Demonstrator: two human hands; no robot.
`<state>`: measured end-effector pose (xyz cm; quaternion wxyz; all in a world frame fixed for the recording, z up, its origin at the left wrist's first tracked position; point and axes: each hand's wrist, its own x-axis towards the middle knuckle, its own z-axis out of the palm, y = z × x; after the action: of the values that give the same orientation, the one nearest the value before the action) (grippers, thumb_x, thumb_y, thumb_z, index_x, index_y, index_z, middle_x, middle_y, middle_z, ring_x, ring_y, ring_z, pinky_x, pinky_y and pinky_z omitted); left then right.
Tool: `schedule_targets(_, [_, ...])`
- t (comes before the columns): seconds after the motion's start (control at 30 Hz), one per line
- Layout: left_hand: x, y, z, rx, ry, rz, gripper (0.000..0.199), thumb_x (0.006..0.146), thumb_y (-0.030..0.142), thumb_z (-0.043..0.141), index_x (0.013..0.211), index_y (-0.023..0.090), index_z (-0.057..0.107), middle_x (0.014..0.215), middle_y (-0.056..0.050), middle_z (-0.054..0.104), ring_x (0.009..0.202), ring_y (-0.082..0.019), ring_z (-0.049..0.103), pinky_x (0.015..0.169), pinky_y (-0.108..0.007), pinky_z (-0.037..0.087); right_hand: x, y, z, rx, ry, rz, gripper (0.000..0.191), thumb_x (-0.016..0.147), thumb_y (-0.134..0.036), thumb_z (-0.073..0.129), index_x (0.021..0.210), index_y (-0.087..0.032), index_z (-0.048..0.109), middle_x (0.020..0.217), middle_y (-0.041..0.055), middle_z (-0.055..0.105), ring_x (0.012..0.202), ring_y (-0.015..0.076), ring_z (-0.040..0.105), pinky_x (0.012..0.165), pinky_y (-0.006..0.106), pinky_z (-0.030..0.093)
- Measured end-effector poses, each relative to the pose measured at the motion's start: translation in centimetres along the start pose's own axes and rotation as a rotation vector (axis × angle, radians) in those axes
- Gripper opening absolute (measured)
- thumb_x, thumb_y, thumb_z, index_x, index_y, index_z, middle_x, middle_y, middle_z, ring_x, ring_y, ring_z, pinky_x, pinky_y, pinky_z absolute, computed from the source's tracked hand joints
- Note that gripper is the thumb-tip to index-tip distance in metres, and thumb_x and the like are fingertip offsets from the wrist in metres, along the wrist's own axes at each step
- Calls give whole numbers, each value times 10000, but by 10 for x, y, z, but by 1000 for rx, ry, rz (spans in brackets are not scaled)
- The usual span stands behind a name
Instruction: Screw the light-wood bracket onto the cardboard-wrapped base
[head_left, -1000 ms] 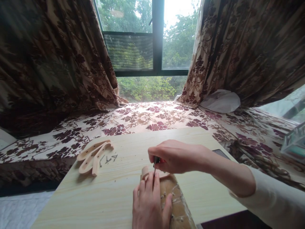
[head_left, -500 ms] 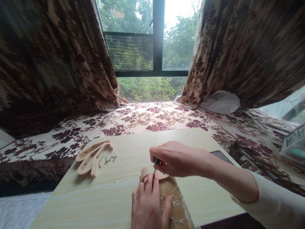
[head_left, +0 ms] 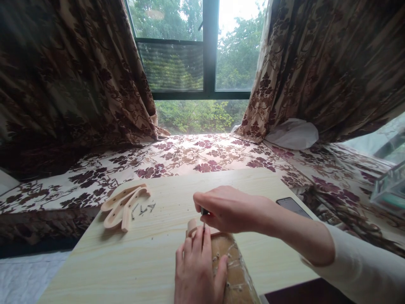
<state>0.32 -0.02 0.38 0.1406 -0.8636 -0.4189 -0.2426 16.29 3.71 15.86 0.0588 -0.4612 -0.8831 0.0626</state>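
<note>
Wooden piece [head_left: 191,226]: at the far end of the brown board [head_left: 236,264]
Left hand [head_left: 198,268]: laid flat across both, thumb spread
Right hand [head_left: 223,209]: curled closed around 1 dark-handled tool [head_left: 204,211], shaft down
Table [head_left: 126,270]: curved pieces [head_left: 125,219], screws [head_left: 143,210]; phone [head_left: 292,206] opposite

From afar I watched the right hand [head_left: 228,211] grip a dark-handled tool [head_left: 204,210] by the left hand [head_left: 198,272], spread over a pale wooden piece [head_left: 191,226] and brown board [head_left: 234,262]. Curved wooden parts [head_left: 125,218] and screws [head_left: 152,207] lay at ten o'clock, a phone [head_left: 294,207] at two.
</note>
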Motion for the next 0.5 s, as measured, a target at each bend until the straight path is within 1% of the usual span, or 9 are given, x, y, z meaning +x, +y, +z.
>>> schedule_targets(0.1, [-1,-1,0,-4,0,7,482,852,335,503,1276,105,504,1294,-122,561,1130,-268,527,857,-387,449,-2,-1,2,5,10,1,115,848,-232,541,952,-186,553,776,23,657,622,129,489,517,274,265])
schedule_targets(0.17, [-3,-3,0,-25,1,20,498,855,338,500,1298,113,481,1313,-123,547,1143,-272,526,857,-393,460,-4,0,2,30,19,28,114,832,-222,551,941,-188,559,761,20,651,616,125,479,518,265,268])
schedule_targets(0.27, [-6,-11,-5,-109,20,36,511,867,331,499,1331,126,438,1305,-124,550,1129,-256,541,854,-373,473,-9,3,1,86,36,76,111,814,-208,558,923,-189,563,727,9,631,601,114,457,516,243,276])
schedule_targets(0.33, [-7,-18,-14,-214,56,46,433,874,303,518,1280,156,479,1219,-106,597,1070,-222,570,840,-329,478,-13,4,1,132,45,102,97,813,-205,557,909,-190,559,709,0,620,594,107,453,515,230,280])
schedule_targets(0.37, [-7,-22,-18,-281,88,40,343,875,276,529,1205,182,526,1138,-84,624,1021,-200,586,826,-304,479,-15,5,1,156,47,115,84,816,-204,554,899,-190,556,705,-3,618,592,104,457,515,226,283])
schedule_targets(0.43, [-5,-30,-25,-389,153,-33,191,869,234,550,1058,219,568,998,-43,625,938,-171,595,801,-274,479,-18,8,1,199,49,137,62,821,-199,543,882,-191,549,712,-4,621,596,102,476,518,220,291])
schedule_targets(0.47, [-4,-33,-27,-421,185,-94,158,863,233,562,1021,228,566,969,-33,610,923,-168,591,804,-275,480,-19,9,2,218,51,143,55,822,-194,540,876,-192,545,718,-4,625,601,102,488,522,218,298])
schedule_targets(0.5, [-2,-36,-27,-439,210,-163,170,856,245,574,1025,231,557,976,-33,598,936,-174,585,822,-288,482,-20,10,4,236,55,145,52,821,-188,539,873,-193,543,722,-4,628,606,104,499,528,218,306])
